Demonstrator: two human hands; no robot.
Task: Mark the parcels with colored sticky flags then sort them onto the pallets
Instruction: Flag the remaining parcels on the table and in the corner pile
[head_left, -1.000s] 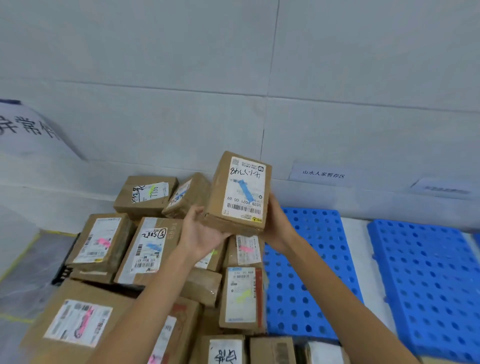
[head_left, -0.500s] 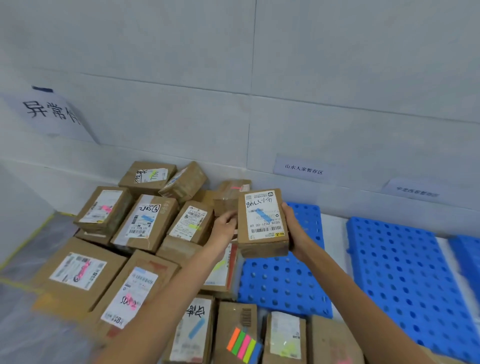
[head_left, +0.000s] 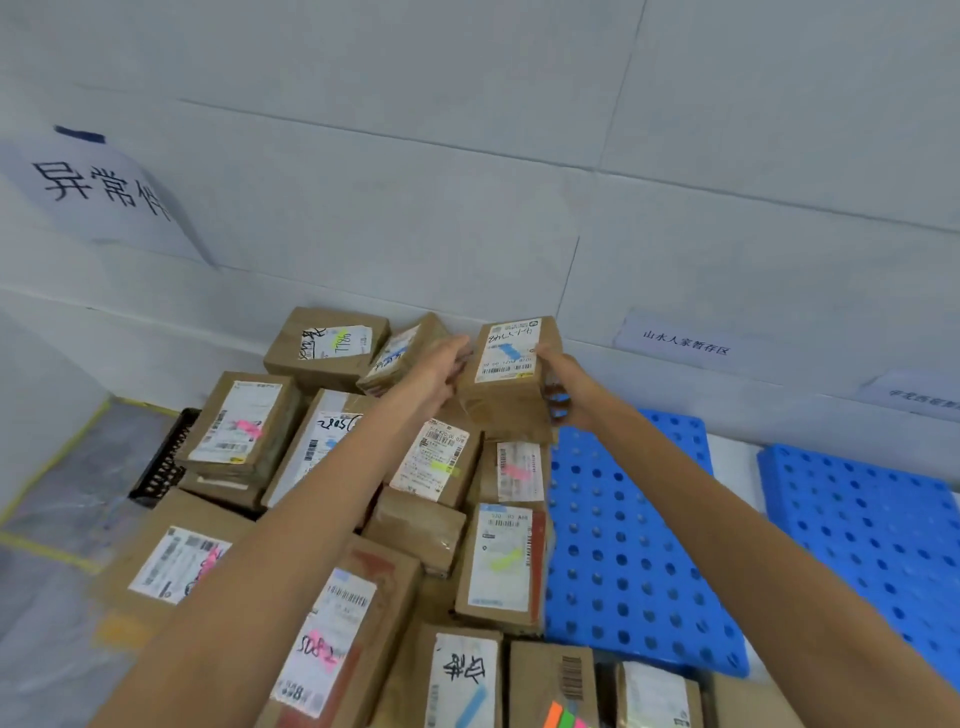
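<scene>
Hands (head_left: 441, 366) around parcel (head_left: 511, 358), amid boxes (head_left: 239, 431)

Parcels (head_left: 506, 374) = matt brown cardboard w/ white paper labels, some glossy tape. Pallets (head_left: 623, 545) on the right: smooth blue plastic, perforated. Far wall (head_left: 467, 156): pale matt panels w/ paper signs.

head cam | looks forward-down over both forearms | close above parcel pile (head_left: 332, 493) | faces wall (head_left: 467, 156)

Pale panelled wall (head_left: 467, 130), paper signs (head_left: 680, 345).
</scene>
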